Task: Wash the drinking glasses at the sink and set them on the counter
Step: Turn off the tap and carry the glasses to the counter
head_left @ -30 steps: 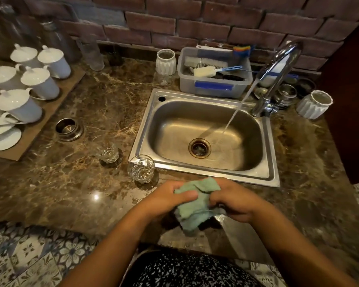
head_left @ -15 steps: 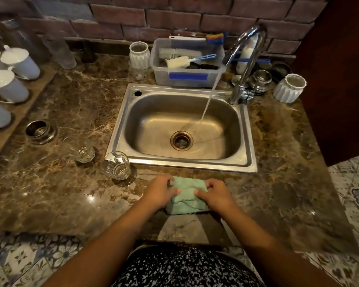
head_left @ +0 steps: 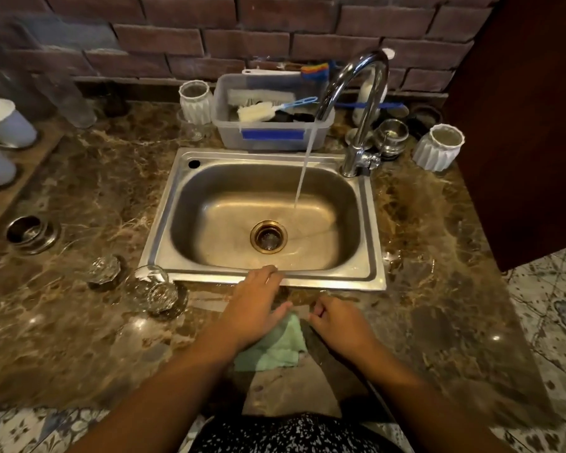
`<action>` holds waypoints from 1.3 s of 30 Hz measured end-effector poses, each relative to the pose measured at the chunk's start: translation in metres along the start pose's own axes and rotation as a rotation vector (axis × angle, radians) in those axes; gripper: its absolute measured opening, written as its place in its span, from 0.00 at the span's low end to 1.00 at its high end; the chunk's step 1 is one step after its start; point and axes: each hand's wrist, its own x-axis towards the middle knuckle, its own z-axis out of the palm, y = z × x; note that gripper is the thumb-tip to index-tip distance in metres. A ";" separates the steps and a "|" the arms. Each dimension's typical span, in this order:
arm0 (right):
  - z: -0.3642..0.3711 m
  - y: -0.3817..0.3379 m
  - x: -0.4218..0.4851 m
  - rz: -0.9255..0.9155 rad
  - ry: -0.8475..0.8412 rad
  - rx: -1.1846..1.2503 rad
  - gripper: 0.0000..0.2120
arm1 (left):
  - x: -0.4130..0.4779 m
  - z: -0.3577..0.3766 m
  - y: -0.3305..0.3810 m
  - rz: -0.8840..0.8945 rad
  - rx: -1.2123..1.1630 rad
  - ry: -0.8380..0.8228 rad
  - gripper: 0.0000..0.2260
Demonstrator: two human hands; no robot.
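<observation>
Two clear faceted drinking glasses (head_left: 103,269) (head_left: 156,291) are set on the brown marble counter (head_left: 79,338) beside the steel sink (head_left: 370,223). The left hand (head_left: 255,308) is spread over a green cloth (head_left: 275,349); the right hand (head_left: 340,325) is loosely curled, empty.

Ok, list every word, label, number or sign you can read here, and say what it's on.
No text can be read in this view.
The blue tape on the tub shows no writing.
</observation>
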 end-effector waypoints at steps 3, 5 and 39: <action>-0.030 0.023 0.015 -0.031 0.038 0.185 0.08 | 0.032 0.018 0.021 -0.054 0.065 -0.038 0.32; -0.049 0.034 0.025 -0.079 0.062 0.251 0.15 | 0.046 0.028 0.027 -0.077 0.102 -0.059 0.33; -0.164 0.076 0.287 -0.032 0.535 0.671 0.29 | 0.081 0.049 0.010 -0.016 0.317 -0.118 0.33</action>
